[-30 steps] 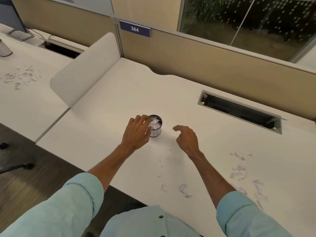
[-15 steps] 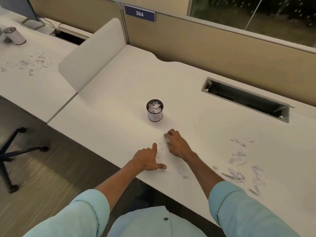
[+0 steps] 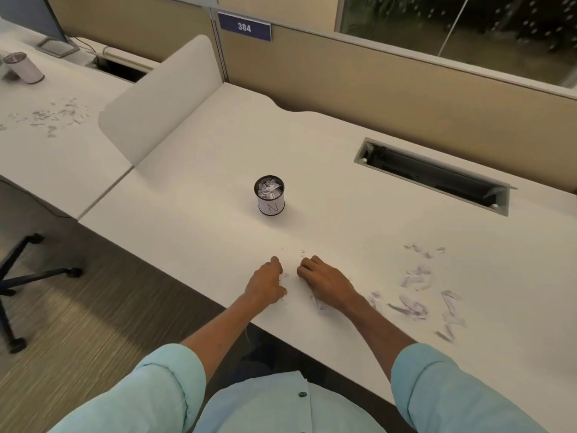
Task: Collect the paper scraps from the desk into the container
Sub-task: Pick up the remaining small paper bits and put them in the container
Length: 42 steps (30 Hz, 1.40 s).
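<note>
**A:** Starting closest, what can't you make out?

**B:** The light-blue sleeves (image 3: 150, 392) are cut off by the bottom edge. Just beyond them, at the near edge of the desk (image 3: 203, 195), the left hand (image 3: 267, 284) and right hand (image 3: 324, 281) lie close together, knuckles up and fingers curled under. The palms are hidden, so I cannot tell whether either hand actually grips anything.

**A:** Nothing shows at all?

**B:** White bits peek out at the left hand's fingertips, and a crumpled piece lies by the heel of the right hand (touching or merely beside, I can't say).

**A:** And the paper scraps themselves?

**B:** The paper scraps (image 3: 416, 303) are small, torn, whitish strips, and some are curled. The main scatter lies on the desk to the right of the right hand, near it but apart. A few tiny flecks sit just beyond both hands' fingers.

**A:** Where's the container?

**B:** The container (image 3: 271, 197) stands upright mid-desk, well beyond the hands. It is a small white cylinder with a dark rim and a mark like "N" on its side, and crumpled paper fills it nearly to the top.

**A:** What else is around?

**B:** Farther right, an open cable slot (image 3: 434, 178) is sunk into the desk. To the left, a rounded white divider (image 3: 162, 98) sets off a neighbouring desk (image 3: 46, 164). That desk has a second scatter (image 3: 53, 115) of bits and another cup (image 3: 23, 68), which is blurred. A chair base (image 3: 18, 276) stands on the floor at left. At the back, a tan partition (image 3: 374, 89) carries a blue plate (image 3: 244, 26) reading 384.
</note>
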Each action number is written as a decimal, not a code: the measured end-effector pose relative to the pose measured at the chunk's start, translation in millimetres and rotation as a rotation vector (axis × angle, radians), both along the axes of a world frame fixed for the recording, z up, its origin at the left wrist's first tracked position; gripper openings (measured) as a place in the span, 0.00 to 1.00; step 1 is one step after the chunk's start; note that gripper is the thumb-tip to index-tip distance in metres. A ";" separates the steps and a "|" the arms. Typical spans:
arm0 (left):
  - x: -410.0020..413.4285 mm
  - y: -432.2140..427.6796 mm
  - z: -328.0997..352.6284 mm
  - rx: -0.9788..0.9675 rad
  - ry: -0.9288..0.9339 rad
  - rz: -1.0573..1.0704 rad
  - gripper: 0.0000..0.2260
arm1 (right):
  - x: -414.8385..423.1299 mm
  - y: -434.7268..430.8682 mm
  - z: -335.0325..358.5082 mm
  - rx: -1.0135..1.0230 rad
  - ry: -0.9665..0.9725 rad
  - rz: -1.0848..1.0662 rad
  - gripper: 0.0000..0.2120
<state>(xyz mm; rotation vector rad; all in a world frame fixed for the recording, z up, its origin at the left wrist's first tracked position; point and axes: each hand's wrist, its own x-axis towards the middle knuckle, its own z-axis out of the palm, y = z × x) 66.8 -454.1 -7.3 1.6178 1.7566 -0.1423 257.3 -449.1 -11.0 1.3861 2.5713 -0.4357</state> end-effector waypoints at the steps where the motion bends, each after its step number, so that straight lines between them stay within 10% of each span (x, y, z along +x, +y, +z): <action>1: 4.8 -1.0 0.7 0.001 -0.022 0.001 0.24 | 7.8 -3.0 1.0 0.005 -0.011 -0.011 0.12; 15: 33.0 6.1 13.3 0.306 -0.209 0.184 0.10 | 66.8 -30.3 10.6 0.101 0.188 -0.391 0.16; 24: 3.1 1.0 -16.5 0.235 0.044 -0.285 0.28 | 10.7 -60.5 -25.5 0.054 -0.006 0.101 0.31; 42: 124.2 11.0 -35.5 0.217 -0.041 -0.750 0.29 | 116.1 -85.2 -18.6 0.037 -0.137 -0.478 0.30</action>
